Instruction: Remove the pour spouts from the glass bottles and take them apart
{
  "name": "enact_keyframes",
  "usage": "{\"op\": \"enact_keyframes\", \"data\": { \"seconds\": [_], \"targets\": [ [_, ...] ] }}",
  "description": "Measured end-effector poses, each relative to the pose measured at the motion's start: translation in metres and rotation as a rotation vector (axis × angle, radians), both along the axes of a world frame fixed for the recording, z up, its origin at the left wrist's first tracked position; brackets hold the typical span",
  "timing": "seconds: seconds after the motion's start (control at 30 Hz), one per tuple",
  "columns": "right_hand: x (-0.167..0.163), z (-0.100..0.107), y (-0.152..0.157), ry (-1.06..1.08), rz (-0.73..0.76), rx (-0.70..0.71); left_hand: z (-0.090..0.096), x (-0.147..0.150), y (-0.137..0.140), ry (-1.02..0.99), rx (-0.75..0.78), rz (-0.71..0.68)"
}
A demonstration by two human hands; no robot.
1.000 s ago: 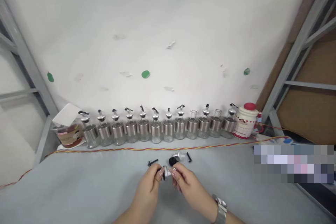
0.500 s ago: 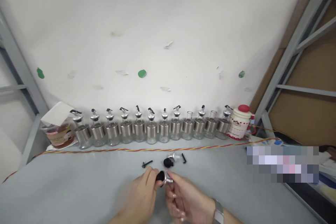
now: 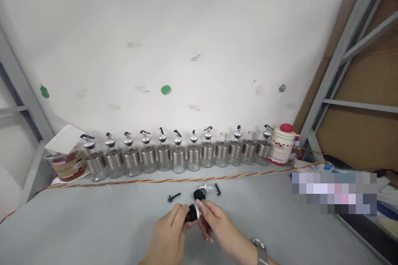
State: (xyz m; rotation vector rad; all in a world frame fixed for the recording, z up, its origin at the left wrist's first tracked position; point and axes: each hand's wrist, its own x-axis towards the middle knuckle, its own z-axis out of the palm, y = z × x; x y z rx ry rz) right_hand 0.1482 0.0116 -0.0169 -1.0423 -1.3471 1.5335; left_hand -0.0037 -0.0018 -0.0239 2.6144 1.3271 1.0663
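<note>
Between my hands is a bottle pourer (image 3: 193,213) with a black ribbed stopper and a silver collar. My left hand (image 3: 169,232) grips the black stopper end from the left. The thumb and fingers of my right hand (image 3: 216,220) close around the silver spout side, hiding most of the spout. Just beyond my fingers lie a black stopper piece (image 3: 198,194) and a silver spout piece with a clear part (image 3: 207,188). A small black flip lever (image 3: 218,189) rests to their right, and another black lever (image 3: 174,197) lies to the left.
A row of several glass bottles (image 3: 178,157) with steel sleeves lines the wall; two lack pourers. A twisted red-yellow wire (image 3: 152,181) runs before them. At the left end stands a jar (image 3: 70,167), at the right a white canister (image 3: 281,147). Papers lie at far right.
My right hand has turned and shifted its grip on the spout side, now covering the spout. The silver collar faces more to the right. The view has shifted slightly.
</note>
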Motion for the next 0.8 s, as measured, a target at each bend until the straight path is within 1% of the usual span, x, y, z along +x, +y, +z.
{"op": "enact_keyframes", "data": {
  "seconds": [0.07,0.13,0.23,0.33,0.47,0.53,0.63,0.73,0.8],
  "targets": [
    [0.001,0.001,-0.002,-0.097,-0.026,0.071,0.006,0.002,-0.003,-0.052,-0.03,-0.019],
    [0.003,0.004,-0.006,-0.146,-0.038,0.142,0.01,0.004,-0.006,-0.113,-0.069,-0.034],
    [0.005,0.009,-0.011,-0.185,-0.041,0.262,0.012,0.004,-0.01,-0.183,-0.059,-0.052],
    [0.005,0.009,-0.014,-0.188,-0.042,0.302,0.012,0.004,-0.013,-0.21,-0.058,-0.069],
    [0.002,0.003,-0.015,-0.202,-0.091,0.325,0.018,0.006,-0.016,-0.332,-0.176,-0.076],
    [0.001,0.002,-0.016,-0.233,-0.118,0.36,0.021,0.008,-0.017,-0.421,-0.278,-0.055],
    [0.003,0.002,-0.019,-0.309,-0.157,0.444,0.024,0.013,-0.018,-0.577,-0.473,-0.059],
    [0.008,0.002,-0.019,-0.381,-0.182,0.57,0.022,0.018,-0.015,-0.796,-0.751,-0.093],
    [0.011,0.002,-0.017,-0.419,-0.178,0.675,0.021,0.02,-0.013,-0.935,-0.935,-0.143]
  ]
}}
